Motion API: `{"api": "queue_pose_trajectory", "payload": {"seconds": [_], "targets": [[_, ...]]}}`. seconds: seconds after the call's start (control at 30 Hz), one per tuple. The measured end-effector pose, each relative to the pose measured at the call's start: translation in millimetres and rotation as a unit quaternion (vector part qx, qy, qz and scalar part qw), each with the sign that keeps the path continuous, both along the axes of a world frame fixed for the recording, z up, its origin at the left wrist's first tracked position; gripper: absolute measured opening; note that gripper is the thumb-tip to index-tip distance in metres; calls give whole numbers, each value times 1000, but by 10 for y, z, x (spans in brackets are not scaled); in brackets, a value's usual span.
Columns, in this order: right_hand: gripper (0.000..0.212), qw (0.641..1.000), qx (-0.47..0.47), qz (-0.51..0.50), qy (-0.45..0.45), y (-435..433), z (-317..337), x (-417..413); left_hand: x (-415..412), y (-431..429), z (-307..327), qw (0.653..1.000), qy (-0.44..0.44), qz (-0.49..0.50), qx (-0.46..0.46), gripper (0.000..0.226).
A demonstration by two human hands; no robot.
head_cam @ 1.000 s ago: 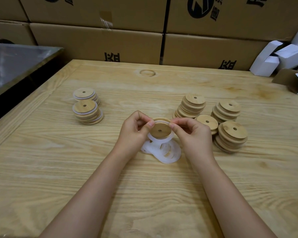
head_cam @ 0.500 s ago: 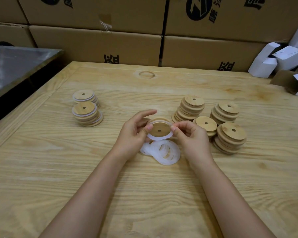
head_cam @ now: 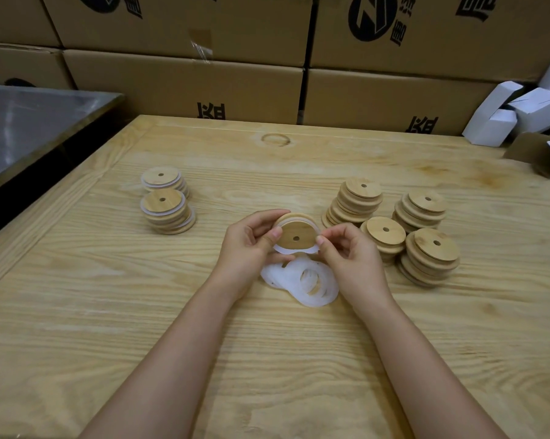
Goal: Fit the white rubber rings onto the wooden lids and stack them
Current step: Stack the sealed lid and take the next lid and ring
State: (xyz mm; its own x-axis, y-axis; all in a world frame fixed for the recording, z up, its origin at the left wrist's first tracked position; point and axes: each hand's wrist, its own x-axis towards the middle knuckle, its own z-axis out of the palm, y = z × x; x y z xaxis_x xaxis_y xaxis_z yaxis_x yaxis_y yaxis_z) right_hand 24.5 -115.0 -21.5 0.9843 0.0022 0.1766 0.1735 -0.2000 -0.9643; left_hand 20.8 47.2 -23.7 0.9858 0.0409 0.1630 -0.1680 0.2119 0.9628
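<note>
A round wooden lid (head_cam: 295,236) with a small centre hole is held up over the middle of the table, with a white rubber ring (head_cam: 291,251) partly seated around it. My left hand (head_cam: 251,245) grips the lid's left edge, thumb on its face. My right hand (head_cam: 351,258) pinches the ring at the lid's right edge. A loose pile of white rings (head_cam: 302,280) lies just below the hands. Two stacks of ringed lids (head_cam: 167,210) stand at the left. Several stacks of bare wooden lids (head_cam: 425,245) stand at the right.
The wooden table (head_cam: 108,312) has a raised border along its left side. Cardboard boxes (head_cam: 188,80) wall the far edge. A metal surface (head_cam: 23,122) sits at the far left. White folded cartons (head_cam: 505,118) lie at the far right corner.
The left fingers, spread half a second ago, have curled over the lid's top edge. The lid has turned more face-up, and the ring sits further around it.
</note>
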Motion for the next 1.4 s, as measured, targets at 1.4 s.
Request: {"api": "queue_pose_trajectory", "payload": {"seconds": [1.4], "targets": [[12,995,41,-72,-58,63,180,-122,-83,-160,8,998,-5,-33,43,27]]}}
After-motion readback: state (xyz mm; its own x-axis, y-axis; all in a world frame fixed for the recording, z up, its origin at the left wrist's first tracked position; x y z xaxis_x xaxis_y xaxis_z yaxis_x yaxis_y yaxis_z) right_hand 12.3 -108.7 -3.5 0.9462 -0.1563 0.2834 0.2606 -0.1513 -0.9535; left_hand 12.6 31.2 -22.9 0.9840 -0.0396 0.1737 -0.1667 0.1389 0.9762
